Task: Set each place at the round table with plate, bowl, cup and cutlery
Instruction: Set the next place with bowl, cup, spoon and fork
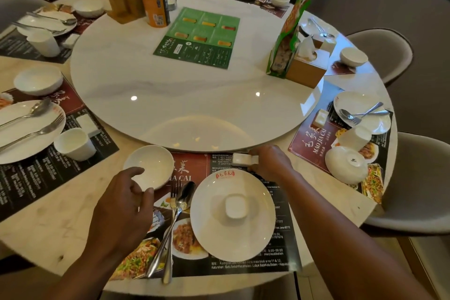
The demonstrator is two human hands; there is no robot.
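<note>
At the near place a white plate [232, 214] lies on a dark menu placemat [280, 246], with a white cup [235, 207] upside down in its middle. Left of the plate a fork [170, 231] and a spoon [180, 207] lie crossed. A white bowl [149, 165] stands upright at the mat's far left corner. My left hand [121, 204] sits against the bowl's near rim, fingers curled around it. My right hand [270, 162] grips a small white cutlery rest [244, 159] just beyond the plate.
A large marble turntable [170, 85] fills the middle, bearing a green menu [198, 36], an orange can [155, 5], wooden holders [123, 2], a snack bag [289, 31] and a tissue box [308, 68]. Other places with plates, bowls and cups ring the table. Grey chairs stand around.
</note>
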